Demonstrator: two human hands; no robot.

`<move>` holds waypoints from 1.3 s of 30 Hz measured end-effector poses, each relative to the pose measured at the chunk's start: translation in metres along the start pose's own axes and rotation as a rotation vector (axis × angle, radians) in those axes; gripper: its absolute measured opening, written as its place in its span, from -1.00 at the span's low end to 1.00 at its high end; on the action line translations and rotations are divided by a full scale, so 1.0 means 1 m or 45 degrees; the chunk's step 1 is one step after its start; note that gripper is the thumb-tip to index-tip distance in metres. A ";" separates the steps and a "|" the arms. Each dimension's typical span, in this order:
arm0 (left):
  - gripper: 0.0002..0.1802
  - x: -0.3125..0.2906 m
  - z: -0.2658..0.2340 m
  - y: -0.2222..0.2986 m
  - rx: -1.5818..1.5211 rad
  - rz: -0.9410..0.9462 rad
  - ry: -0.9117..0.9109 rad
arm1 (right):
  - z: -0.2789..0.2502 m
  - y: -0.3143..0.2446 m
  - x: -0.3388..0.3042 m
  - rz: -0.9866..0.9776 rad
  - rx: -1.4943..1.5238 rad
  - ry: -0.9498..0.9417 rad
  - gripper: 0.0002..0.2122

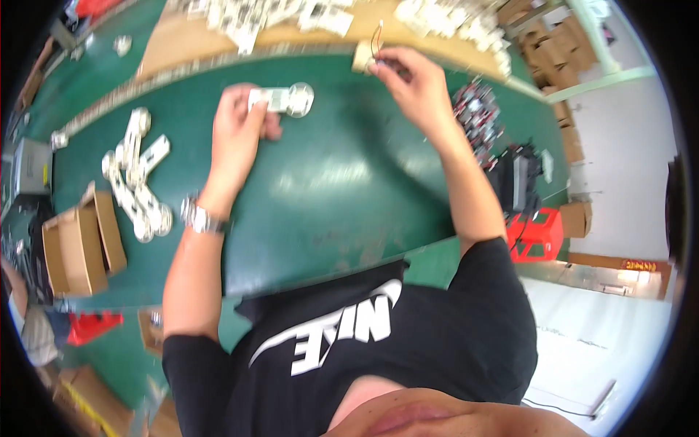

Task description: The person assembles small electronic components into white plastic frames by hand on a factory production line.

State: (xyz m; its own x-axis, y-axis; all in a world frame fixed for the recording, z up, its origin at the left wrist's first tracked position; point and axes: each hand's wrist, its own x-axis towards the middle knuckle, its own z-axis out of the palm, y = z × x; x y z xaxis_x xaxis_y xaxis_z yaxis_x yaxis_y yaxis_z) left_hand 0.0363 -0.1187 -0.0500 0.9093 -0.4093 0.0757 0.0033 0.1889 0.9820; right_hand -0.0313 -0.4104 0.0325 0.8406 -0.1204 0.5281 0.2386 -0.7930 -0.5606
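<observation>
- At about half past ten from the middle of my view, my left hand [239, 109] grips a white round-ended part [280, 99], thumb on top, its disc pointing toward three o'clock.
- Near one o'clock, my right hand [411, 79] pinches thin wires [378, 36]; a cream block [361, 57] sits just beside my fingertips, and I cannot tell whether they touch it.
- Toward half past nine, more white parts [135, 172] lie clustered on the green tabletop [320, 211].
- Around nine, a cardboard box [89, 240].
- Toward half past one, small metallic pieces [477, 115] are heaped beside my right forearm.
</observation>
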 end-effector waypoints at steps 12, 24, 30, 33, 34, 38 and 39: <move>-0.80 -0.008 0.013 0.003 -0.086 -0.043 0.040 | -0.232 -0.052 0.175 -0.403 -0.136 1.167 -0.69; -0.84 -0.002 0.013 0.002 -0.037 -0.055 0.015 | -0.332 0.044 0.333 -0.002 -1.238 1.188 -0.64; -0.83 -0.007 0.010 0.003 -0.072 -0.081 0.024 | -0.320 0.034 0.324 -0.067 -0.803 0.716 -0.62; -0.83 -0.008 0.009 0.001 -0.046 -0.046 0.003 | -0.326 0.029 0.318 0.024 -0.959 0.684 -0.60; -0.82 -0.008 0.010 0.001 -0.041 -0.048 0.000 | -0.328 0.028 0.313 0.038 -1.091 0.660 -0.60; -0.81 -0.002 0.014 -0.006 -0.033 -0.046 -0.015 | -0.330 0.023 0.288 -0.130 -0.971 0.893 -0.72; -0.80 -0.001 0.013 -0.006 -0.007 -0.042 -0.025 | -0.331 0.017 0.278 -0.157 -0.967 0.954 -0.74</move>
State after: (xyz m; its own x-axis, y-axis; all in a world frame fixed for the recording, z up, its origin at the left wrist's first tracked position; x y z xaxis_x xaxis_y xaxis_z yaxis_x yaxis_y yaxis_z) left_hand 0.0295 -0.1310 -0.0542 0.9003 -0.4327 0.0470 0.0353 0.1801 0.9830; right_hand 0.0457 -0.6550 0.3816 0.2576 -0.1451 0.9553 -0.2804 -0.9573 -0.0698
